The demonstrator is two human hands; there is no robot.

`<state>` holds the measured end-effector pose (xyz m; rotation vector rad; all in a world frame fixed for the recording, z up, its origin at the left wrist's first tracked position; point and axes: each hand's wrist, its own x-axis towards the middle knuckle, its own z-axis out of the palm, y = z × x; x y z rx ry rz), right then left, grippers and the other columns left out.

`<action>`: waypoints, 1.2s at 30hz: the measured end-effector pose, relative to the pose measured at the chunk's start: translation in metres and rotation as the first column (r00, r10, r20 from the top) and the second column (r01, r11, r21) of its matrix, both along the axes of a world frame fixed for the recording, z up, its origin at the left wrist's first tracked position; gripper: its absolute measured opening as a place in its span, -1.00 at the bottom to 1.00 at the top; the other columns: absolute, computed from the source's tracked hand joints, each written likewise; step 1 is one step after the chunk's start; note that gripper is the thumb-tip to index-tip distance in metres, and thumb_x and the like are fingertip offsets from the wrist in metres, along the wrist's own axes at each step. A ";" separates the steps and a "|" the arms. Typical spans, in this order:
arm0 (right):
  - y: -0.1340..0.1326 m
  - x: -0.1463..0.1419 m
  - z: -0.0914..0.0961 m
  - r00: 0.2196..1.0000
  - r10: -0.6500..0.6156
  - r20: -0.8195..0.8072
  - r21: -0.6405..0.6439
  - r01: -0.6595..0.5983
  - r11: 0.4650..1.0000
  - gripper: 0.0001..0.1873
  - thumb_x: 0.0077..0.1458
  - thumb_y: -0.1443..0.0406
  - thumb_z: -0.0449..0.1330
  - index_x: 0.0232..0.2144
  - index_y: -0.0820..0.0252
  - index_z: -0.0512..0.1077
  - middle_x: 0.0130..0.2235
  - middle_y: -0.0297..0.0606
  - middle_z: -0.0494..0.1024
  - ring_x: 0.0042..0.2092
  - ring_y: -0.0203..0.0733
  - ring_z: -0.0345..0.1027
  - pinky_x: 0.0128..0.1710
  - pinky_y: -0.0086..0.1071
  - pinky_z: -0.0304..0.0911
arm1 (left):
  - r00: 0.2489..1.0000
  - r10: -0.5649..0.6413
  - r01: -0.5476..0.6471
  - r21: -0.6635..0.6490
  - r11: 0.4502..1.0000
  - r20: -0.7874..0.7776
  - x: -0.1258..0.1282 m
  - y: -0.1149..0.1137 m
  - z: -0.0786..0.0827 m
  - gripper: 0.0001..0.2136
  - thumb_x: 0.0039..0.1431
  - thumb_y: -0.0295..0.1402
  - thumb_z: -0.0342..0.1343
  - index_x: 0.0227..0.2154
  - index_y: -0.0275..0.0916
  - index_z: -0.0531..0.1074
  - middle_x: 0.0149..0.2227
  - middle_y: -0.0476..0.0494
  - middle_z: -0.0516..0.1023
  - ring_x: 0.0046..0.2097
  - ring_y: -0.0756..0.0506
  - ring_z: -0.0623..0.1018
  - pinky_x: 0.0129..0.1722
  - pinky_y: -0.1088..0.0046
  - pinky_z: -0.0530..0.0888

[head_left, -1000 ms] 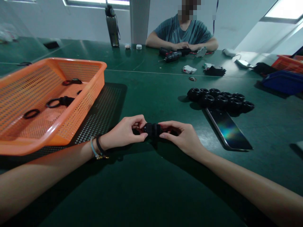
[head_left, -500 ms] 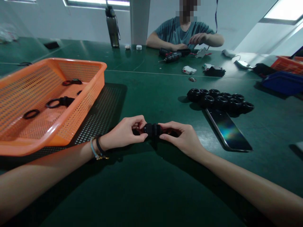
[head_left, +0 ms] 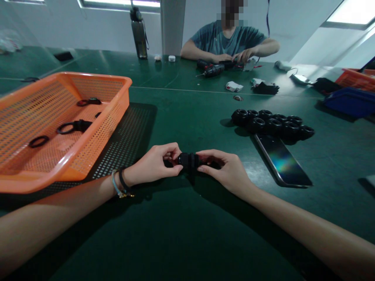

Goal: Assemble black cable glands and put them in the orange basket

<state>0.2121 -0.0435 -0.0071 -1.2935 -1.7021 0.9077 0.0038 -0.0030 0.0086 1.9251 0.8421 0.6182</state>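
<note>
Green table (head_left: 175,226), fitting (head_left: 187,160) between grips (head_left: 155,163) (head_left: 230,169)

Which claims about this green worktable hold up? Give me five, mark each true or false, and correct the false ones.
1. The left hand and right hand both grip a black, plastic-looking cylindrical fitting. True.
2. The flat, glossy, dark-screened phone lies in the orange perforated plastic basket. False: it lies on the green tabletop, to the right of the right hand.
3. A thin black ring lies inside the basket. True.
4. The dark, see-through, cylindrical bottle lies on its side. False: it stands upright.
5. A dark power drill lies before the person opposite. True.
</note>
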 end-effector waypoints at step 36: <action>0.001 0.003 -0.001 0.999 0.012 0.032 0.008 -0.013 1.000 -0.73 -0.08 0.31 0.28 -0.24 0.11 0.56 -0.31 -0.28 0.61 -0.32 -0.19 0.46 -0.31 -0.29 0.37 | 1.000 0.004 -0.004 -0.015 1.000 -0.004 0.000 0.000 -0.001 -0.84 -0.06 -0.40 0.11 -0.53 -0.24 0.18 -0.50 0.10 0.24 -0.46 0.07 0.31 -0.44 0.56 0.32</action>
